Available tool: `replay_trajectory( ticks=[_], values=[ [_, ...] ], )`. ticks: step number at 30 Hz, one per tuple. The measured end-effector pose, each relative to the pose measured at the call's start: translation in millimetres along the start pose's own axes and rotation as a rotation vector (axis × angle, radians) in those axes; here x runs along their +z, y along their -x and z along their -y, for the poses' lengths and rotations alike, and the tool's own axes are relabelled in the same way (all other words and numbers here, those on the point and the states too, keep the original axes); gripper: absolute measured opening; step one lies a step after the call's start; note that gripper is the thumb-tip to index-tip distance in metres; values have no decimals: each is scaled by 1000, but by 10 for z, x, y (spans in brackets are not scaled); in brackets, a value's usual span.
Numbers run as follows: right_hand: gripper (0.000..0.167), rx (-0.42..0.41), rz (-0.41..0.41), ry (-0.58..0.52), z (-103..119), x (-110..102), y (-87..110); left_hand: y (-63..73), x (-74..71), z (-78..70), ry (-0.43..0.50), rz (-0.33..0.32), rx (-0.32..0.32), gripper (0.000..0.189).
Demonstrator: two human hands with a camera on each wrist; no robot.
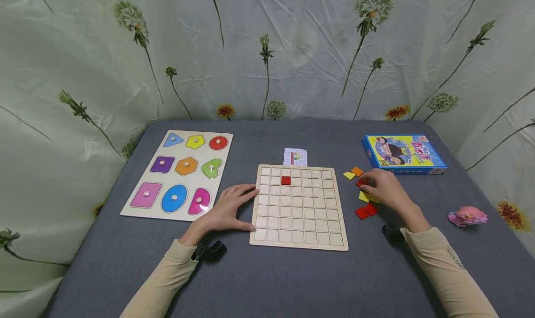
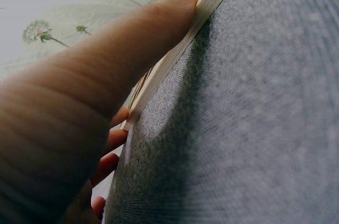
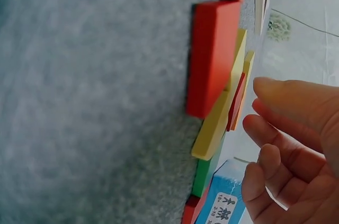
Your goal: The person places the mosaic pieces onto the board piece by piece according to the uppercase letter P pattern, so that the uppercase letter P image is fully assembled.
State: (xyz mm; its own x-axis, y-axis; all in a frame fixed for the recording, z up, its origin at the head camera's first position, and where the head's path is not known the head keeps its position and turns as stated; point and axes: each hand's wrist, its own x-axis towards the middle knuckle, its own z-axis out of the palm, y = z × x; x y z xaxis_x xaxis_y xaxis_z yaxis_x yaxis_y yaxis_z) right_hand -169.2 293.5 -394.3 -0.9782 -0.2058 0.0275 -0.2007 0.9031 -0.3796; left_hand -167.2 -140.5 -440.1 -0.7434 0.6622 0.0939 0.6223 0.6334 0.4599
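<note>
A wooden grid board (image 1: 298,216) lies in the middle of the table, one red square tile (image 1: 286,180) in its upper rows. My left hand (image 1: 229,209) rests at the board's left edge, thumb and fingers spread along it. My right hand (image 1: 386,188) hovers over loose tiles right of the board, fingers loosely bent. Its fingertips come close to a red tile (image 3: 237,102); the right wrist view shows a gap between them. Around it are an orange tile (image 1: 357,171), a yellow tile (image 1: 364,196), red tiles (image 1: 362,213) and a green tile (image 3: 206,173).
A card with a coloured grid pattern (image 1: 295,157) touches the board's far edge. To the left lies a shape puzzle board (image 1: 144,174) with knobbed pieces. A blue and yellow box (image 1: 404,153) stands at the back right, a pink ornament (image 1: 467,216) nearer the right edge.
</note>
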Motion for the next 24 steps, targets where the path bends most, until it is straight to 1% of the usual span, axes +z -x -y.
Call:
replay_trajectory(
  ticks=[4, 13, 19, 24],
  values=[
    [24, 36, 12, 11, 2, -13, 2, 3, -3, -6, 0, -1, 2, 95],
    [27, 72, 53, 0, -23, -9, -8, 2, -7, -7, -1, 4, -2, 95],
    [29, 80, 79, -4, -14, -21, -22, -5, -10, -3, -3, 7, -1, 95],
    [29, 75, 86, -3, -16, -13, -40, -5, -10, -4, -1, 9, -4, 95]
  ],
)
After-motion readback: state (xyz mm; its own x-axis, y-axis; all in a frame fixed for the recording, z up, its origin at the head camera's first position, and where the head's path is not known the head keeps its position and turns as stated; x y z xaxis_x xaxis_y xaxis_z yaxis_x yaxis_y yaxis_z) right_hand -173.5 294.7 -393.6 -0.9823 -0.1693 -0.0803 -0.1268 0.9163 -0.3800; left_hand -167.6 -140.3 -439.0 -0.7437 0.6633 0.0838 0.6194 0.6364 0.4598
